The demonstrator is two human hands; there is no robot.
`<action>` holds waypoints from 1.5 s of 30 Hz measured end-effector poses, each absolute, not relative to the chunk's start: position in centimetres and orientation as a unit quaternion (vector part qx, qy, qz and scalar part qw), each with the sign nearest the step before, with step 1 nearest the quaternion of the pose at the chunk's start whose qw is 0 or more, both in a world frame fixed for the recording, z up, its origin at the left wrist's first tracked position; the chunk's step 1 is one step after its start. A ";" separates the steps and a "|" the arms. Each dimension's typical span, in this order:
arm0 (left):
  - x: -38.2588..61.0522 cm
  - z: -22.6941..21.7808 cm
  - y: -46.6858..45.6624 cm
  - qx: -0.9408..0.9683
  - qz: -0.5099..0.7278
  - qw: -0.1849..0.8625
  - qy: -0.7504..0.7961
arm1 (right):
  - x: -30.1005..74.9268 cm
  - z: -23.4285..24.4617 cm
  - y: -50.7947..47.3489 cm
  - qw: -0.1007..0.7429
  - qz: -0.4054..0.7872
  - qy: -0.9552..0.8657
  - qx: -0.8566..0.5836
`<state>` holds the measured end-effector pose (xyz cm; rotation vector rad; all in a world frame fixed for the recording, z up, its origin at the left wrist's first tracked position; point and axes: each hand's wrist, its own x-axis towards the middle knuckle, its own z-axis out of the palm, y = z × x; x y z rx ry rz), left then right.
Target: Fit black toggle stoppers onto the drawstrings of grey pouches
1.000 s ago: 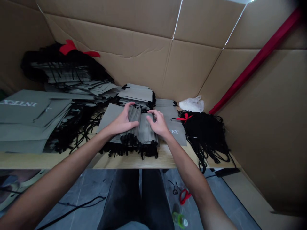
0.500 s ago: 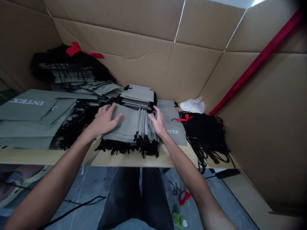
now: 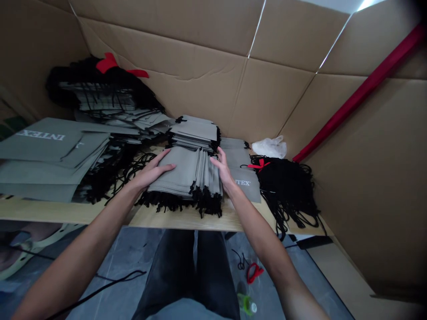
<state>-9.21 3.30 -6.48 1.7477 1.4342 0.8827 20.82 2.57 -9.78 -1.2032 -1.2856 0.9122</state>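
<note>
A stack of grey fabric pouches with black cord ends [image 3: 178, 172] lies in front of me, its right part standing on edge in fanned layers. My left hand [image 3: 151, 173] grips the stack's left side, with the thumb over the top pouch and the other fingers along the far left edge. Against the right side of the same stack presses my right hand [image 3: 224, 171], fingers pointing away from me and thumb at the fanned layers. Behind it sits another pile of grey pouches [image 3: 195, 130]. A grey piece printed INTEX [image 3: 245, 189] lies just right of my right hand.
Large grey INTEX bags [image 3: 40, 153] and a heap with black cords [image 3: 110, 95] fill the left. Black cords tied with red [image 3: 287, 182] and a white plastic bag [image 3: 270, 146] lie right. Cardboard walls [image 3: 200, 66] enclose the wooden table [image 3: 167, 220]. Red-handled scissors [image 3: 254, 273] lie on the floor.
My left hand has slid slightly lower along the stack's left side, and black cords beside it now show more. The right hand stays at the right side. The view has shifted slightly.
</note>
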 end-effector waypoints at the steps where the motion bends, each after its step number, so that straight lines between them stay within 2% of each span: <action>1: -9.0 -6.5 3.3 0.676 0.340 0.351 0.552 | 20.7 -9.7 2.5 0.548 0.383 -0.546 -0.504; 12: -9.0 -6.4 4.0 0.705 0.317 0.320 0.547 | 20.1 -8.7 2.2 0.522 0.356 -0.589 -0.504; 21: -7.8 -5.9 3.9 0.755 0.291 0.251 0.532 | 20.1 -7.3 1.3 0.473 0.273 -0.668 -0.506; 29: -8.6 -5.7 3.5 0.757 0.277 0.238 0.541 | 20.7 -5.8 0.1 0.400 0.214 -0.797 -0.400; 36: -9.1 -5.9 4.1 0.762 0.286 0.232 0.532 | 21.2 -7.2 0.4 0.431 0.218 -0.778 -0.401; 45: -8.7 -5.9 3.2 0.816 0.232 0.202 0.489 | 21.6 -8.0 0.3 0.432 0.235 -0.777 -0.392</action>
